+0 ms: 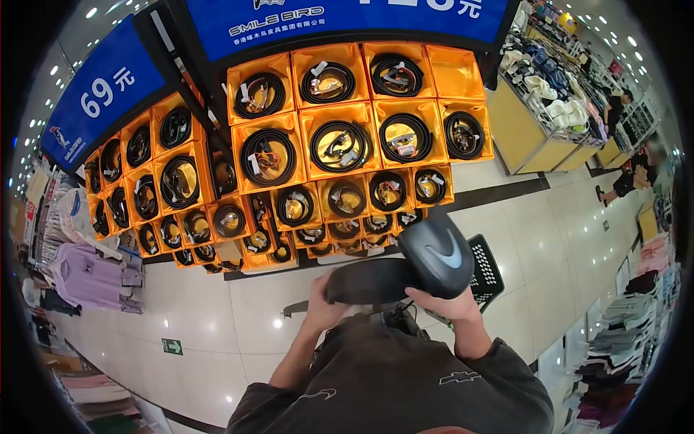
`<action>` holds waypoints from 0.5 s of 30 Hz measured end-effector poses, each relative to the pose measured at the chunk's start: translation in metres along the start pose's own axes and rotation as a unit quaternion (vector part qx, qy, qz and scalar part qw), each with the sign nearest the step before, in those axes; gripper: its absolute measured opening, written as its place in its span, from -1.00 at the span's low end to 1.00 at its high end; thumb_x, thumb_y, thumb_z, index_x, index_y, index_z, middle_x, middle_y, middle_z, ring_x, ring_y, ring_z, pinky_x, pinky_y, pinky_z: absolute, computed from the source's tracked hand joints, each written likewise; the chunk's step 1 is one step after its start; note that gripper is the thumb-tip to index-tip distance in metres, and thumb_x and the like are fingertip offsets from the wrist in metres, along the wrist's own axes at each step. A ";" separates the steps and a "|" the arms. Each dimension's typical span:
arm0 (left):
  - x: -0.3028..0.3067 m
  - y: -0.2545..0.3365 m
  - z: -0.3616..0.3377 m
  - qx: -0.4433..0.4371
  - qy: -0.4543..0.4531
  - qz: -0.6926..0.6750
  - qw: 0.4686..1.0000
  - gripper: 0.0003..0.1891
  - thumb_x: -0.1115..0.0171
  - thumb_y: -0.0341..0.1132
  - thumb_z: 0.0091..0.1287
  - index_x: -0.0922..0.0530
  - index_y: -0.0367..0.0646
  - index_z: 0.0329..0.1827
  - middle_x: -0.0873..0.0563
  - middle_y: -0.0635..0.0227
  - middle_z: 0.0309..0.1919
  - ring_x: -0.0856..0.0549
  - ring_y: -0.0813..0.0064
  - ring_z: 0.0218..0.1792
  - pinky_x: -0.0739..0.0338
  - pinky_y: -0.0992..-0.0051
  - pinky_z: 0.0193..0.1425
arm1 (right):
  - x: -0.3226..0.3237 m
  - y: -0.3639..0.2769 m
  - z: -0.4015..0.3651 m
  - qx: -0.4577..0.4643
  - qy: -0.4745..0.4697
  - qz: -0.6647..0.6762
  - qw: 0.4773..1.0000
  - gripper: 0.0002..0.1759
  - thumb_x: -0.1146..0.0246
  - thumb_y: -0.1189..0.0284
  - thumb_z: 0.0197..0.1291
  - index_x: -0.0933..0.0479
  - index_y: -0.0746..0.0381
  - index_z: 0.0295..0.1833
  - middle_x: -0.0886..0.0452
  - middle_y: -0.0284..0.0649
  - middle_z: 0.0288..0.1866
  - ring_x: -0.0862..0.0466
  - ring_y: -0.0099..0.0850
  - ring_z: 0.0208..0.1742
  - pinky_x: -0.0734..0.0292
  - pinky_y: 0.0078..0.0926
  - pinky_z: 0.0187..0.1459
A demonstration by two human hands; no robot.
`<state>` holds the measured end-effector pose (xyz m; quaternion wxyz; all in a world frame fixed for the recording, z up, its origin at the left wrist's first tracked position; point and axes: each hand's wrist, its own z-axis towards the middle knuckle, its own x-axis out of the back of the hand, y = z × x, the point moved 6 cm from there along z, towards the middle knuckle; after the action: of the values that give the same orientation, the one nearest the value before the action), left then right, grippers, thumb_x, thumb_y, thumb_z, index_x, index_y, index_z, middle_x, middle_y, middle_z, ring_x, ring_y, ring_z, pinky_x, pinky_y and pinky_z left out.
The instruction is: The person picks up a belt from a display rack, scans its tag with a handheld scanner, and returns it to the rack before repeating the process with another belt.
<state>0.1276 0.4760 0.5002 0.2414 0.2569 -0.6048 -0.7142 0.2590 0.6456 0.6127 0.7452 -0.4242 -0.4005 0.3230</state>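
Note:
Just in front of my dark shirt, both hands hold a black, smooth, rounded item. Its right part point(436, 253) carries a pale swoosh mark, and its left part point(370, 282) is a plain dark oval. I cannot make out its exact kind, nor whether the two parts are joined. My left hand point(323, 300) grips the left part at its outer end. From below, my right hand point(450, 304) closes on the right part, with the thumb at its lower left edge. Beyond both hands stand coiled black belts point(341, 147) in orange satin-lined boxes point(312, 173).
Blue signs point(97, 90) top the belt stand. A black perforated basket point(487, 267) is right of my hands. Pale shoes point(567, 113) fill a counter at upper right, near two people. Lilac clothing point(97, 271) hangs left; folded clothes point(614, 347) lie right.

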 end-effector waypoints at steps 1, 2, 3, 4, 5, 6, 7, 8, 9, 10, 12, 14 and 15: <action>0.003 0.006 0.001 0.026 0.066 -0.047 0.996 -0.63 -0.26 -0.53 -0.01 -0.53 -0.34 -0.06 -0.64 0.33 -0.21 -0.60 0.54 -0.19 -0.46 0.57 -0.07 | -0.005 0.002 0.000 -0.036 -0.025 -0.034 0.998 -0.34 -0.49 0.52 -0.12 -0.47 0.35 0.17 -0.62 -0.19 -0.01 -0.59 -0.41 -0.04 -0.48 -0.42 0.09; 0.001 0.014 0.004 -0.009 0.059 -0.069 0.996 -0.66 -0.22 -0.53 0.01 -0.52 -0.33 -0.08 -0.62 0.33 -0.22 -0.58 0.54 -0.20 -0.45 0.59 -0.07 | -0.011 0.003 -0.002 -0.047 -0.029 -0.017 0.998 -0.33 -0.49 0.51 -0.12 -0.46 0.35 0.18 -0.61 -0.18 0.02 -0.59 -0.40 0.00 -0.46 -0.42 0.11; 0.000 0.021 0.009 -0.045 0.051 -0.092 0.993 -0.69 -0.18 -0.53 0.03 -0.51 -0.33 -0.10 -0.60 0.34 -0.23 -0.57 0.55 -0.21 -0.45 0.60 -0.07 | -0.020 0.004 -0.004 -0.057 -0.032 0.000 0.998 -0.32 -0.49 0.51 -0.12 -0.44 0.35 0.19 -0.59 -0.17 0.05 -0.58 -0.40 0.04 -0.45 -0.42 0.14; -0.002 0.029 0.013 -0.082 0.044 -0.114 0.989 -0.72 -0.14 -0.52 0.06 -0.49 -0.33 -0.11 -0.58 0.34 -0.24 -0.55 0.55 -0.22 -0.44 0.61 -0.07 | -0.028 0.006 -0.005 -0.066 -0.036 0.016 0.997 -0.31 -0.49 0.51 -0.12 -0.43 0.35 0.20 -0.58 -0.16 0.08 -0.57 -0.39 0.07 -0.44 -0.42 0.16; -0.009 0.040 0.014 -0.088 0.079 -0.076 0.990 -0.76 -0.05 -0.51 0.09 -0.46 -0.31 -0.16 -0.53 0.36 -0.28 -0.51 0.58 -0.26 -0.40 0.63 -0.13 | -0.035 0.005 -0.003 -0.029 -0.041 0.012 0.999 -0.31 -0.48 0.50 -0.09 -0.42 0.32 0.23 -0.53 -0.15 0.14 -0.52 -0.39 0.15 -0.40 -0.41 0.20; -0.015 0.046 0.011 -0.091 0.108 -0.065 0.988 -0.76 -0.05 -0.51 0.08 -0.46 -0.30 -0.16 -0.53 0.36 -0.28 -0.51 0.58 -0.27 -0.39 0.64 -0.14 | -0.042 0.010 -0.004 -0.040 -0.037 0.028 0.998 -0.32 -0.48 0.49 -0.08 -0.44 0.32 0.22 -0.53 -0.15 0.15 -0.51 -0.37 0.16 -0.39 -0.40 0.21; -0.020 0.050 0.008 -0.093 0.138 -0.053 0.985 -0.76 -0.05 -0.51 0.08 -0.45 -0.29 -0.16 -0.52 0.36 -0.29 -0.51 0.58 -0.28 -0.38 0.64 -0.16 | -0.049 0.014 -0.009 -0.051 -0.033 0.043 0.997 -0.34 -0.48 0.48 -0.07 -0.46 0.32 0.22 -0.53 -0.15 0.15 -0.51 -0.34 0.17 -0.38 -0.40 0.22; -0.022 0.052 0.005 -0.096 0.166 -0.041 0.981 -0.76 -0.04 -0.51 0.07 -0.45 -0.29 -0.16 -0.52 0.36 -0.30 -0.50 0.59 -0.28 -0.38 0.64 -0.17 | -0.054 0.018 -0.012 -0.062 -0.028 0.059 0.996 -0.35 -0.49 0.47 -0.07 -0.48 0.32 0.21 -0.54 -0.14 0.16 -0.50 -0.31 0.18 -0.37 -0.39 0.23; -0.022 0.053 0.003 -0.123 0.185 -0.025 0.975 -0.76 -0.07 -0.51 0.07 -0.45 -0.29 -0.16 -0.52 0.35 -0.30 -0.51 0.59 -0.30 -0.38 0.64 -0.21 | -0.056 0.015 -0.014 -0.003 -0.029 -0.003 1.000 -0.35 -0.47 0.48 -0.04 -0.47 0.31 0.23 -0.53 -0.15 0.17 -0.49 -0.32 0.19 -0.36 -0.39 0.24; -0.022 0.057 0.002 -0.149 0.185 -0.001 0.971 -0.73 -0.10 -0.51 0.05 -0.46 -0.30 -0.14 -0.53 0.35 -0.29 -0.51 0.58 -0.31 -0.39 0.63 -0.22 | -0.059 0.013 -0.015 0.012 -0.031 -0.007 0.999 -0.36 -0.47 0.47 -0.03 -0.47 0.30 0.23 -0.52 -0.13 0.17 -0.49 -0.29 0.20 -0.35 -0.36 0.24; -0.019 0.065 0.000 -0.200 0.182 0.046 0.962 -0.67 -0.15 -0.51 0.02 -0.48 -0.32 -0.09 -0.55 0.33 -0.28 -0.52 0.58 -0.33 -0.41 0.61 -0.25 | -0.063 0.009 -0.016 0.039 -0.032 -0.015 0.999 -0.37 -0.46 0.44 -0.02 -0.46 0.27 0.22 -0.51 -0.10 0.18 -0.50 -0.21 0.20 -0.34 -0.31 0.26; -0.016 0.072 0.003 -0.201 0.140 0.092 0.965 -0.60 -0.24 -0.42 0.02 -0.49 -0.32 -0.03 -0.56 0.32 -0.29 -0.53 0.58 -0.30 -0.41 0.61 -0.21 | -0.063 0.009 -0.017 0.012 -0.046 -0.005 0.999 -0.33 -0.49 0.39 -0.04 -0.45 0.26 0.24 -0.49 -0.10 0.21 -0.46 -0.19 0.25 -0.30 -0.25 0.30; -0.014 0.073 0.004 -0.202 0.120 0.115 0.965 -0.56 -0.28 -0.38 0.02 -0.49 -0.33 0.01 -0.56 0.32 -0.29 -0.54 0.58 -0.29 -0.41 0.60 -0.19 | -0.062 0.011 -0.016 -0.007 -0.048 0.030 0.998 -0.31 -0.50 0.37 -0.05 -0.45 0.26 0.25 -0.48 -0.09 0.23 -0.44 -0.18 0.27 -0.28 -0.24 0.31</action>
<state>0.1383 0.4770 0.5743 0.4396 0.2156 -0.4398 -0.7529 0.2428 0.5935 0.5780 0.7122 -0.4254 -0.4252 0.3620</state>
